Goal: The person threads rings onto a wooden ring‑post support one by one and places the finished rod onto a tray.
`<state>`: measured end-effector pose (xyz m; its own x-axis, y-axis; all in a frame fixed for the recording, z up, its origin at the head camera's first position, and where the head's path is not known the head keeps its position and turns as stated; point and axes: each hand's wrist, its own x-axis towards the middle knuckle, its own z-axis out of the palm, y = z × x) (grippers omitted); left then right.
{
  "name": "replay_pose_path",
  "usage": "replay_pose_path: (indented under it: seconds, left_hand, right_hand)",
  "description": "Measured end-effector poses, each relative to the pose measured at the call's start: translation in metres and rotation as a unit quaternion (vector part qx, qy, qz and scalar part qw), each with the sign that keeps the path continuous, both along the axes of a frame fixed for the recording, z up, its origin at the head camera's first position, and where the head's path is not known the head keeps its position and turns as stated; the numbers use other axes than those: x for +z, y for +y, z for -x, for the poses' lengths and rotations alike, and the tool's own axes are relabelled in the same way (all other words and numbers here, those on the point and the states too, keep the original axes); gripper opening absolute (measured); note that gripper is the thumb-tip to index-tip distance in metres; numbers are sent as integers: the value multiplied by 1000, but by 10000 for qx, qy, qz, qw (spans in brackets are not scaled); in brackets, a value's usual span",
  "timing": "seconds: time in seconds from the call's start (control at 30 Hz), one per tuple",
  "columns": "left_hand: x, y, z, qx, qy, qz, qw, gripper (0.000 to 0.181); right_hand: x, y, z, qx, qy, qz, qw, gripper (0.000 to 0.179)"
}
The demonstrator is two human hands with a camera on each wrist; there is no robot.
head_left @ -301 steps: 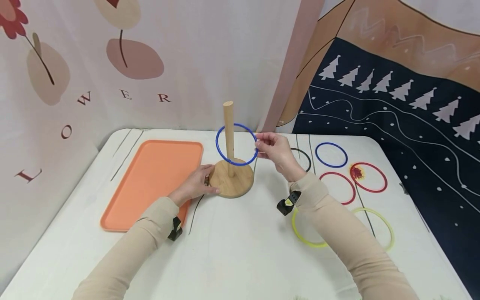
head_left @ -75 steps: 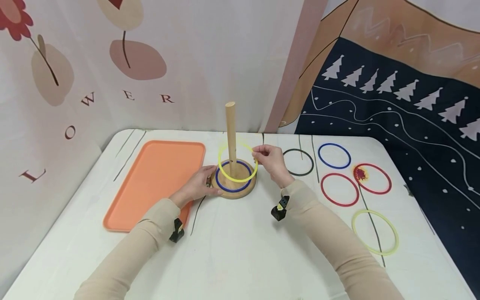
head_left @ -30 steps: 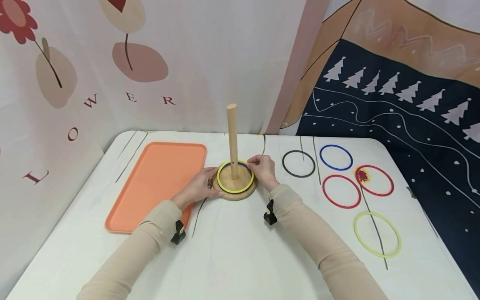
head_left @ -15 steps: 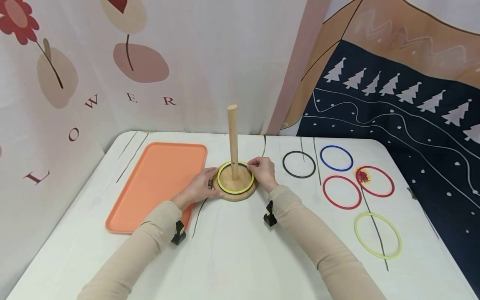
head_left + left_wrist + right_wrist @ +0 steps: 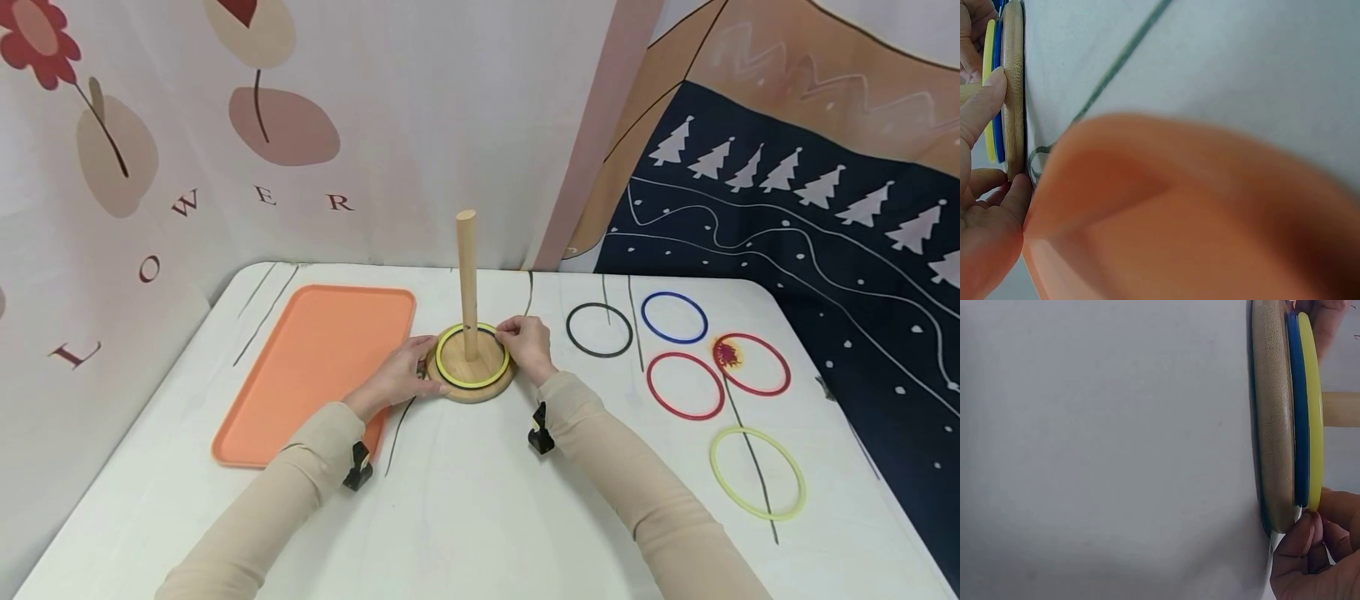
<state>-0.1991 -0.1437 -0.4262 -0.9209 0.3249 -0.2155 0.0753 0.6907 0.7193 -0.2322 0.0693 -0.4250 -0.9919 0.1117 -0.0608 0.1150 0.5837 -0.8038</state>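
A wooden ring stand, its peg upright on a round base, stands near the middle of the table. A blue ring lies around the peg on the base, and a yellow ring sits directly above it. My left hand grips the left edge of the base, with thumb and fingers at its rim in the left wrist view. At the right side, my right hand pinches the yellow ring between thumb and fingers.
An orange tray lies left of the stand. On the right lie a black ring, another blue ring, two red rings and a pale yellow ring, all flat on the white tablecloth.
Since the earliest frame, the blue ring went down over the peg onto the base. The right hand then brought the yellow ring from the table and lowered it onto the blue one.
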Motion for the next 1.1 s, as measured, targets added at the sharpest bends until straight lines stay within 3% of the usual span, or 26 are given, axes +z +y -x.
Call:
replay_pose_path:
  seconds: [0.73,1.1]
  left_hand:
    - [-1,0,1,16,13,54,10000,91]
    - [-1,1,1,89,-126,-31,9999,92]
  right_hand:
    - [3,13,-4,-86,114,377,9992,13]
    - [10,49,-2,-470,473,785,9947,18]
